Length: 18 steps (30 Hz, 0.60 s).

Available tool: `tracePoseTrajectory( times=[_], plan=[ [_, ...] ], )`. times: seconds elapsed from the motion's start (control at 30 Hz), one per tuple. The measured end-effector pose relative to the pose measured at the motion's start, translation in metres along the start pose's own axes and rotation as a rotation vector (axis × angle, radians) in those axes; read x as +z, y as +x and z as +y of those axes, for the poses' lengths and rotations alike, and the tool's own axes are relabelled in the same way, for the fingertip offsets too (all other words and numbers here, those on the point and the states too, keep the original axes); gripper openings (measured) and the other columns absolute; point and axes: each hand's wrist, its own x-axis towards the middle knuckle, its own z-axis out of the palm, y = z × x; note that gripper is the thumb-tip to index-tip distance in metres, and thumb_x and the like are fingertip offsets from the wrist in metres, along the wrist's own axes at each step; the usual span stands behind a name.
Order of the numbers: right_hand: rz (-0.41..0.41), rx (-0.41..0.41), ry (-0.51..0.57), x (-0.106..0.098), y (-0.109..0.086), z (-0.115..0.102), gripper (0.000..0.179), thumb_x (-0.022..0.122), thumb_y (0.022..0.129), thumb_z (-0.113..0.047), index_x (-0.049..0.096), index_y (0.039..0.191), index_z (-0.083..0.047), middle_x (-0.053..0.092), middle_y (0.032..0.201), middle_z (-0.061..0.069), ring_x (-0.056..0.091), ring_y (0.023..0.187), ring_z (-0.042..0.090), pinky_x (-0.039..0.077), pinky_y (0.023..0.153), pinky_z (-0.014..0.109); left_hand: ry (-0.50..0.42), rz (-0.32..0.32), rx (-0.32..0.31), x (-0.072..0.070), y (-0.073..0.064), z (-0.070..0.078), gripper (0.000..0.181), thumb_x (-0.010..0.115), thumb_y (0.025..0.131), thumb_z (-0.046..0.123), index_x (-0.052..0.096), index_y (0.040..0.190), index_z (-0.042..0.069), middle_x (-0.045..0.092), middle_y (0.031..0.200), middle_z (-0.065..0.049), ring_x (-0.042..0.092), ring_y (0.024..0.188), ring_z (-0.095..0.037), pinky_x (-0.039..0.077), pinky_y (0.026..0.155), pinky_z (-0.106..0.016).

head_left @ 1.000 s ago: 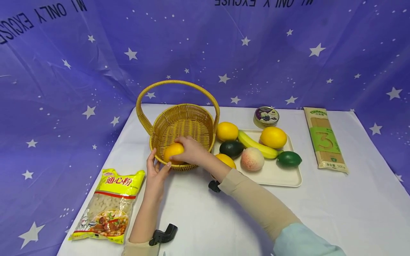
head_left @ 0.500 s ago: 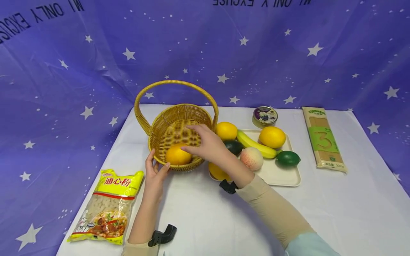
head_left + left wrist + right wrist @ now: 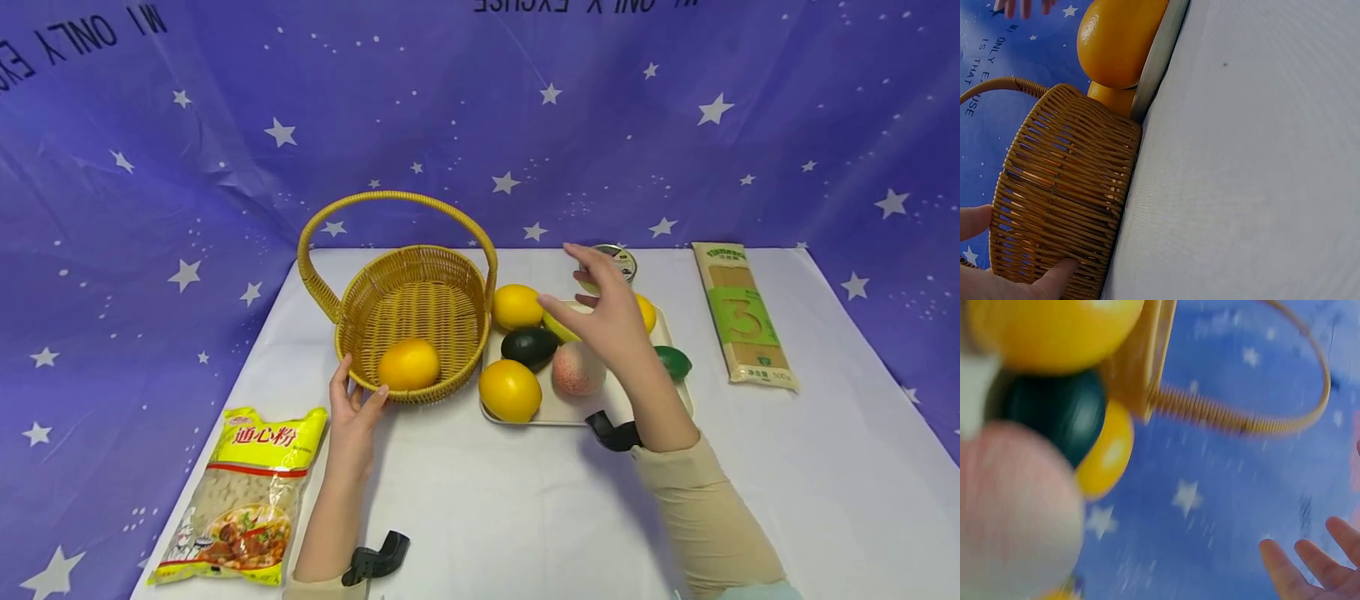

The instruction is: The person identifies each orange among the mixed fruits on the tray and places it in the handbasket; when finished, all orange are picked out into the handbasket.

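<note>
A wicker basket (image 3: pixel 457 333) with a tall hoop handle stands on the table, a rounded orange-yellow fruit (image 3: pixel 409 364) lying inside near its front wall. My left hand (image 3: pixel 354 433) holds the basket at its front left, thumb at the rim and fingers along the side. In the left wrist view, a fingertip (image 3: pixel 1060 275) presses the woven outside. Over the cream tray (image 3: pixel 553 410) hovers my right hand (image 3: pixel 611 321), fingers spread and holding nothing. Beneath and around it are a peach (image 3: pixel 578 369), a partly hidden banana (image 3: pixel 558 323), a dark green avocado-like fruit (image 3: pixel 529 347) and yellow fruits (image 3: pixel 511 392).
A bag of macaroni (image 3: pixel 243 496) lies left of the left forearm. At the right is a flat pack of noodles (image 3: pixel 744 317). A round tin (image 3: pixel 621 260) stands behind the tray, partly covered by the right hand. A green fruit (image 3: pixel 674 363) sits at the tray's right side.
My right hand has let go of the orange-yellow fruit in the basket and moved right, over the tray. My left hand stays at the basket. The head view has shifted slightly.
</note>
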Motion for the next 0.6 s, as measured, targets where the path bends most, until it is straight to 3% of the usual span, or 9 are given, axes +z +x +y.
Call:
tracePoseTrajectory(
  times=[0.27, 0.43, 0.6],
  plan=[
    [0.211, 0.178, -0.048, -0.042, 0.006, 0.054, 0.072, 0.073, 0.085, -0.039, 0.041, 0.147, -0.02, 0.037, 0.149, 0.006, 0.05, 0.122, 0.033, 0.045, 0.097, 0.048, -0.007, 0.004, -0.004, 0.0, 0.0, 0.0, 0.076, 0.052, 0.097, 0.0, 0.008, 0.155, 0.02, -0.005, 0.159, -0.002, 0.012, 0.145, -0.023, 0.035, 0.105, -0.038],
    [0.212, 0.32, -0.131, -0.051, 0.004, 0.084, 0.081, 0.069, 0.085, -0.049, 0.034, 0.151, -0.019, 0.031, 0.153, 0.009, 0.044, 0.127, 0.038, 0.041, 0.099, 0.053, -0.011, 0.004, -0.004, 0.0, 0.0, 0.001, 0.076, 0.052, 0.097, -0.001, 0.007, 0.155, 0.019, -0.006, 0.159, -0.003, 0.011, 0.145, -0.023, 0.031, 0.109, -0.044],
    [0.156, 0.399, -0.218, -0.05, 0.003, 0.111, 0.086, 0.066, 0.085, -0.055, 0.031, 0.152, -0.014, 0.031, 0.152, 0.018, 0.042, 0.126, 0.044, 0.038, 0.1, 0.057, -0.014, 0.009, -0.01, 0.001, -0.001, 0.001, 0.076, 0.052, 0.097, -0.001, 0.007, 0.155, 0.019, -0.007, 0.16, -0.006, 0.01, 0.145, -0.025, 0.028, 0.11, -0.045]
  ],
)
